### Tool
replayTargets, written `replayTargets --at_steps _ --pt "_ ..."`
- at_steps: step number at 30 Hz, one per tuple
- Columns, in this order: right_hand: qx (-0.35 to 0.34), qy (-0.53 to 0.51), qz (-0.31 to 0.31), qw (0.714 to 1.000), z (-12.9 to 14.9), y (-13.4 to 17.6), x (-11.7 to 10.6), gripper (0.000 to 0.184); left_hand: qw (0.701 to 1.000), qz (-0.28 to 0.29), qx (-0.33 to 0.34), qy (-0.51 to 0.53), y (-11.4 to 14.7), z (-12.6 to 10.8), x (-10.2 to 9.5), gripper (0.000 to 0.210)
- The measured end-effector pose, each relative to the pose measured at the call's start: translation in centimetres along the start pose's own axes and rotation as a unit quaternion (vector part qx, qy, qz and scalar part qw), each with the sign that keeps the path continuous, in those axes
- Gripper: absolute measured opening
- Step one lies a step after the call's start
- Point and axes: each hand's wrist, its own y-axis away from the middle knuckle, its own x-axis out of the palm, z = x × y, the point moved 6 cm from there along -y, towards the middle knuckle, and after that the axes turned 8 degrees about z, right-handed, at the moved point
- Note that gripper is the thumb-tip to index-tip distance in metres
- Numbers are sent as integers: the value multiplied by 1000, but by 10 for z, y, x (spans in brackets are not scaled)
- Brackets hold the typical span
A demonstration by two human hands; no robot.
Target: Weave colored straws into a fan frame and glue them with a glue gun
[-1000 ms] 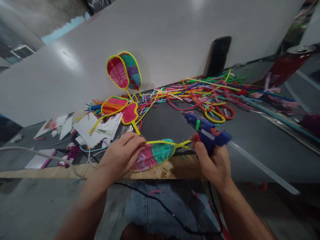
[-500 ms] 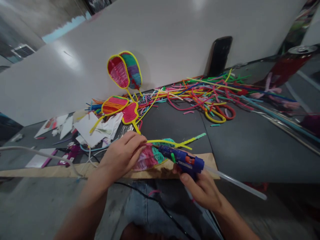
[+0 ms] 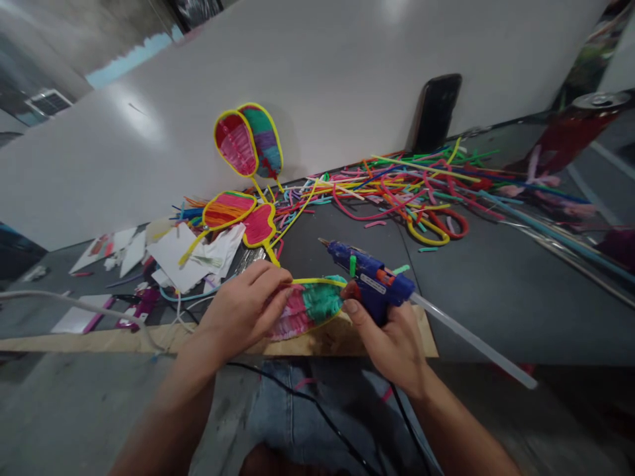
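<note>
A leaf-shaped pipe cleaner piece [image 3: 317, 303], pink and green with a yellow edge, lies over a strip of brown cardboard [image 3: 426, 334] at the table's front. My left hand [image 3: 245, 301] is closed on its left end, fingers pinching the yellow edge. In my right hand [image 3: 389, 337] is a blue hot glue gun [image 3: 370, 274], its nozzle pointing up and left above the dark table. A long clear glue stick [image 3: 476, 340] sticks out of its back. My right thumb is close to the piece's right tip; whether they touch I cannot tell.
Finished-looking yellow-edged shapes [image 3: 235, 142] lean against the white panel. Loose pipe cleaners [image 3: 391, 182] and scissors [image 3: 434, 225] lie behind. A phone [image 3: 436, 112] stands at the back, a red can [image 3: 565, 135] at right. Paper scraps [image 3: 181, 258] and cables [image 3: 143, 324] lie left.
My right hand has lifted the glue gun up off the piece's upper edge, and the nozzle is now clear of it. My left hand keeps its hold, almost still.
</note>
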Motion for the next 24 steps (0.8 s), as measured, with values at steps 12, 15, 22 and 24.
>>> replayTargets --at_steps 12,15,22,24 --pt "17 15 62 998 -8 18 2 23 1000 0 -9 2 -1 5 4 13" --pt "16 19 84 996 -12 26 2 24 1000 -1 -8 -4 -1 4 5 13" --pt "-36 21 135 990 -15 39 7 19 1000 1 -13 -1 -1 5 5 12" --pt "-38 15 145 989 -15 39 10 16 1000 2 -14 -3 0 5 6 12"
